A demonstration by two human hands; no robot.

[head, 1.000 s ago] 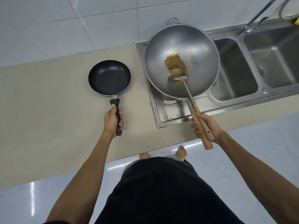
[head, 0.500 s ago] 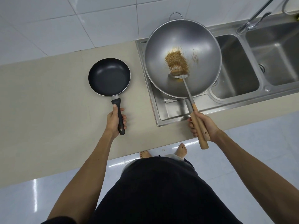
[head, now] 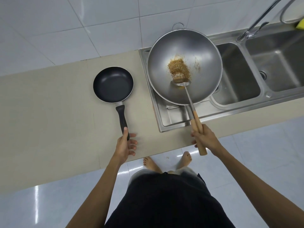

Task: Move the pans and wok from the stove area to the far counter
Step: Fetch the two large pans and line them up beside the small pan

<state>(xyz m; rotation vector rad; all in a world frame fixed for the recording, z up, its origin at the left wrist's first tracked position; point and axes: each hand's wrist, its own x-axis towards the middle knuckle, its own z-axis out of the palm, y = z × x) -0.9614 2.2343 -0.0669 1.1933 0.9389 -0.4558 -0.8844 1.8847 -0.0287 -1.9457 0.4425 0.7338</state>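
Observation:
A small black frying pan (head: 113, 84) rests on the beige counter (head: 49, 104), its black handle pointing toward me. My left hand (head: 125, 145) is at the handle's tip with fingers spread; only the thumb touches it. A large steel wok (head: 184, 51) sits over the sink's drainboard, holding brown residue (head: 178, 68) and a metal spatula (head: 181, 82). My right hand (head: 204, 137) is closed around the wooden handles of the wok and spatula together.
A double steel sink (head: 236, 71) lies right of the wok, with a second basin (head: 279, 63) and a faucet (head: 256, 20) behind. A yellow sponge (head: 301, 24) sits at the far right edge. White tiled wall runs behind the counter.
My left hand has slid back along the pan handle and opened, leaving the pan resting on the counter. My right hand keeps its grip; the wok has barely moved.

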